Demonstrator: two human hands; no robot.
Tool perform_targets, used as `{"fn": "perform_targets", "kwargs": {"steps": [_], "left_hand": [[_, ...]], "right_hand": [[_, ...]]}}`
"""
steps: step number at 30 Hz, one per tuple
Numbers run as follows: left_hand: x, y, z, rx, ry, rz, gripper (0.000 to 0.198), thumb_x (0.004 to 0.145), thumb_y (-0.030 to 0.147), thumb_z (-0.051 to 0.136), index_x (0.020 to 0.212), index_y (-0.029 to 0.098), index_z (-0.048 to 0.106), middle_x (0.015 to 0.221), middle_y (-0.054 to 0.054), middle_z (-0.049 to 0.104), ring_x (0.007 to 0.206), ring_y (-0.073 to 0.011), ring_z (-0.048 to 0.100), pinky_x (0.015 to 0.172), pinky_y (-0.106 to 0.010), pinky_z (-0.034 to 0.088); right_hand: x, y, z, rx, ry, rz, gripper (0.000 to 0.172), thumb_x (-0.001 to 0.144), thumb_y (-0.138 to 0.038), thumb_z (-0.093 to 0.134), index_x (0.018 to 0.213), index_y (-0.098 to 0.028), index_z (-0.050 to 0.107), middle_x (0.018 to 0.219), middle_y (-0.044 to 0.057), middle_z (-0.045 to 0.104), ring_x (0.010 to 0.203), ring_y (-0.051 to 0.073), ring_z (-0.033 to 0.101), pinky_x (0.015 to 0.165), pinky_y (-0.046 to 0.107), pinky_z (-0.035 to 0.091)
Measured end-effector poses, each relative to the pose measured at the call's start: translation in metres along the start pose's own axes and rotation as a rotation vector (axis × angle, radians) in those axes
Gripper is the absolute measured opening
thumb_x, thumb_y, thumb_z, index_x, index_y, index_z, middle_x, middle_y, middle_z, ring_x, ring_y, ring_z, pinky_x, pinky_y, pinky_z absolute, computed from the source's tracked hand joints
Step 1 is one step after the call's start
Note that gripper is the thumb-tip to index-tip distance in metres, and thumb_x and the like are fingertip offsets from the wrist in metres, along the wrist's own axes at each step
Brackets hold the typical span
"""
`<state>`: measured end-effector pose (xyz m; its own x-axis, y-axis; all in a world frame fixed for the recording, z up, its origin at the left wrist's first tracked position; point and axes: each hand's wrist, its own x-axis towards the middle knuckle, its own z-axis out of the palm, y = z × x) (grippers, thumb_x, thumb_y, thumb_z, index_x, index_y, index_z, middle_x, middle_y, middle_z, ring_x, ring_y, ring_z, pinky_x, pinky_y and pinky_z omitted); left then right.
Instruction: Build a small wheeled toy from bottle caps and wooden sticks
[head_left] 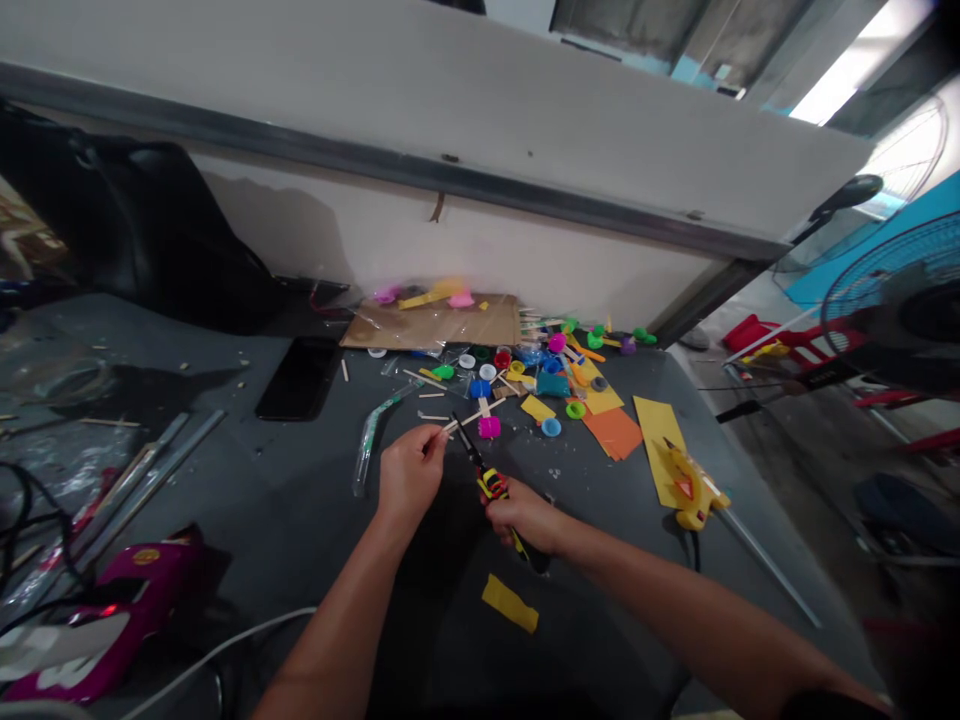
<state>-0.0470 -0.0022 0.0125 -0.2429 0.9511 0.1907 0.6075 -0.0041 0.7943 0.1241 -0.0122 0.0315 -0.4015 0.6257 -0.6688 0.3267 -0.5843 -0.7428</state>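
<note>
My left hand (411, 472) pinches one end of a thin wooden stick (484, 413), which points up and to the right. Wrapped round the yellow and black handles of long-nosed pliers (493, 484) is my right hand (525, 515). The dark jaws of the pliers meet the stick just right of my left fingertips; whether they grip it is too small to tell. A magenta cap (489, 428) lies beneath the stick's far part, close to the jaws. Further back are a blue cap (480, 388) and a light blue cap (551, 427).
A yellow glue gun (697, 490) lies at the right on yellow paper (654, 440). Orange paper (615, 432), a black phone (298, 378) and brown cardboard (435, 325) lie further back. At the lower left are a purple device (112, 620) and cables; a yellow strip (510, 603) lies near the front.
</note>
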Motion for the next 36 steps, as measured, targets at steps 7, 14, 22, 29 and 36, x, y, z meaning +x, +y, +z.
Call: {"fn": "perform_targets", "kwargs": {"steps": [7, 14, 22, 29, 36], "left_hand": [[0.0005, -0.0016, 0.0019, -0.029, 0.015, -0.018, 0.021, 0.086, 0.033, 0.050, 0.081, 0.019, 0.065, 0.068, -0.001, 0.065, 0.061, -0.0147, 0.058, 0.056, -0.023, 0.038], [-0.0022, 0.0022, 0.0032, 0.036, 0.064, 0.001, 0.027, 0.089, 0.035, 0.045, 0.073, 0.019, 0.059, 0.062, 0.001, 0.059, 0.056, -0.0133, 0.052, 0.055, -0.023, 0.033], [-0.0007, 0.0027, 0.0008, -0.004, 0.064, -0.021, 0.029, 0.089, 0.036, 0.044, 0.068, 0.020, 0.057, 0.056, 0.003, 0.052, 0.051, -0.0120, 0.046, 0.052, -0.023, 0.030], [0.0003, 0.0028, -0.0006, -0.054, 0.038, -0.084, 0.035, 0.089, 0.038, 0.043, 0.061, 0.019, 0.056, 0.048, 0.005, 0.044, 0.047, -0.0111, 0.039, 0.050, -0.024, 0.026], [0.0029, 0.0023, -0.0025, -0.081, 0.025, -0.067, 0.037, 0.087, 0.040, 0.045, 0.058, 0.018, 0.052, 0.049, 0.006, 0.039, 0.050, -0.0102, 0.037, 0.051, -0.024, 0.025]], "right_hand": [[0.0018, 0.0003, -0.0010, 0.034, -0.012, 0.011, 0.026, 0.048, -0.018, 0.045, 0.074, -0.022, 0.040, 0.041, -0.012, 0.034, 0.035, 0.006, 0.030, 0.038, 0.019, 0.028], [0.0006, 0.0017, 0.0005, 0.127, -0.056, 0.007, 0.028, 0.048, -0.021, 0.049, 0.076, -0.021, 0.042, 0.042, -0.012, 0.038, 0.036, 0.006, 0.033, 0.039, 0.019, 0.030], [-0.0017, -0.0020, 0.0008, 0.185, -0.098, 0.028, 0.030, 0.049, -0.021, 0.050, 0.078, -0.020, 0.044, 0.051, -0.011, 0.042, 0.039, 0.005, 0.037, 0.043, 0.020, 0.032], [-0.0053, -0.0048, 0.0014, 0.230, -0.128, 0.044, 0.031, 0.050, -0.020, 0.052, 0.079, -0.019, 0.045, 0.054, -0.010, 0.045, 0.041, 0.005, 0.039, 0.044, 0.020, 0.033], [-0.0079, -0.0053, 0.0009, 0.254, -0.140, 0.040, 0.031, 0.050, -0.021, 0.054, 0.080, -0.019, 0.046, 0.054, -0.009, 0.044, 0.043, 0.005, 0.039, 0.045, 0.020, 0.033]]}}
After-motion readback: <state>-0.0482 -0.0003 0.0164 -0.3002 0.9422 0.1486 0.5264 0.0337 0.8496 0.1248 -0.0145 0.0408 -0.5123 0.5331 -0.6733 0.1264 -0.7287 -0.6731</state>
